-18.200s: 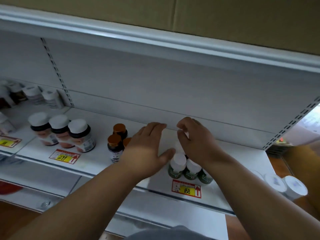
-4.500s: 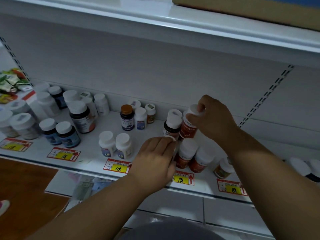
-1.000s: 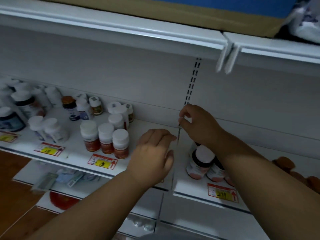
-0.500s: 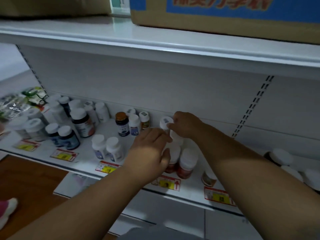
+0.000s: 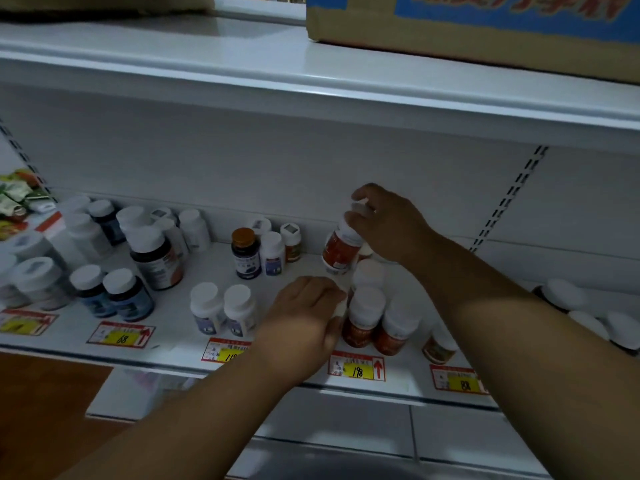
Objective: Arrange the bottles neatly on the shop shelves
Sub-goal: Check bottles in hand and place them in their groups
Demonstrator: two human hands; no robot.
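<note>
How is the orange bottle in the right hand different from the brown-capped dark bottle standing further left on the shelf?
The orange bottle has a white cap and orange-red label; the brown-capped dark bottle has a dark body. The orange bottle is tilted, gripped at the cap by the right hand; the brown-capped dark bottle stands upright, untouched, on the shelf. Both are small, round pill-type bottles.

Left hand (image 5: pixel 304 313) hides a bottle, cardboard box (image 5: pixel 485 29) cropped at top
</note>
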